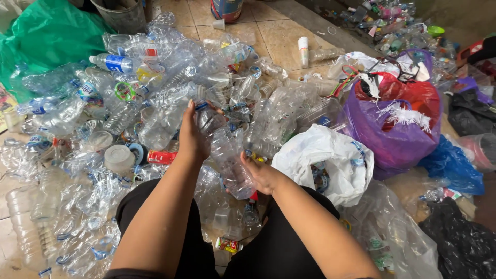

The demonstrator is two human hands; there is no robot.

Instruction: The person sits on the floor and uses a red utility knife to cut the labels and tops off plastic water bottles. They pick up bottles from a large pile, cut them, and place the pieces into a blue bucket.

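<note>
I hold a clear, crumpled plastic bottle [226, 150] tilted in front of me with both hands. My left hand [192, 135] grips its upper end near the neck. Lower down, my right hand [261, 173] holds its base. My knees in black trousers frame the bottom of the view. All around the bottle lies a wide heap of empty clear plastic bottles [170, 77] on the tiled floor.
A purple bag [392, 134] with red contents stands at right, a white plastic bag [325, 155] in front of it. A green bag [46, 36] lies far left, black bags [460, 237] at lower right, a blue bag [449, 165] between. White cups [303, 49] stand behind.
</note>
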